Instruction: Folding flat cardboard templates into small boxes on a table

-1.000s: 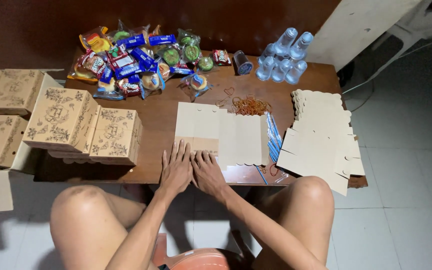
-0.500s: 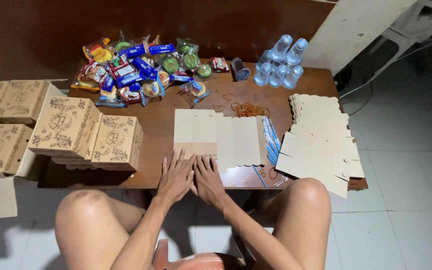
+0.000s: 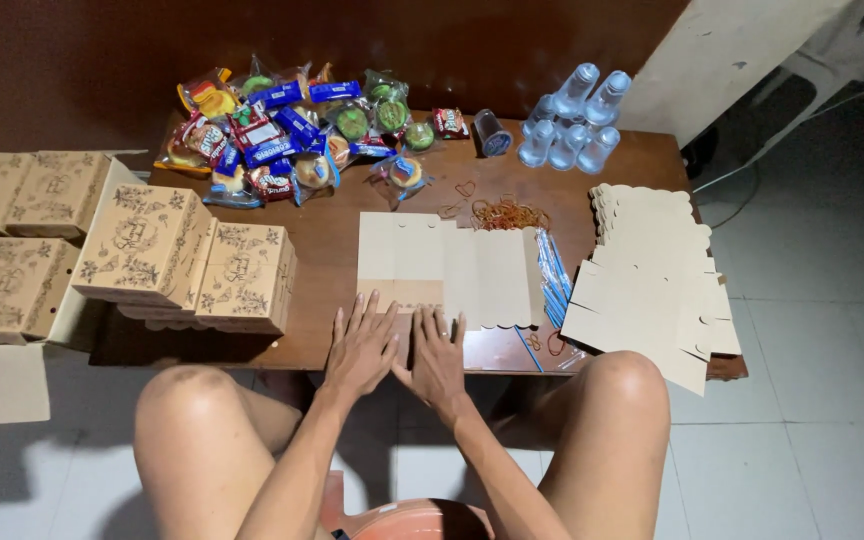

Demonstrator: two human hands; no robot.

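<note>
Flat cardboard box (image 3: 447,268) | brown wooden table (image 3: 642,165) | white tiled floor (image 3: 812,420) | hands side by side, flat, open: left (image 3: 362,345), right (image 3: 439,358)

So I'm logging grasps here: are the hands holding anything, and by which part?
Nothing is gripped. The left hand and right hand lie flat, pressing the near edge of the flat cardboard blank.

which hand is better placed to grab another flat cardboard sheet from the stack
Right, probably. The right hand lies nearer the stack of flat sheets at the table's right end; the left hand is farther off, toward the folded boxes.
</note>
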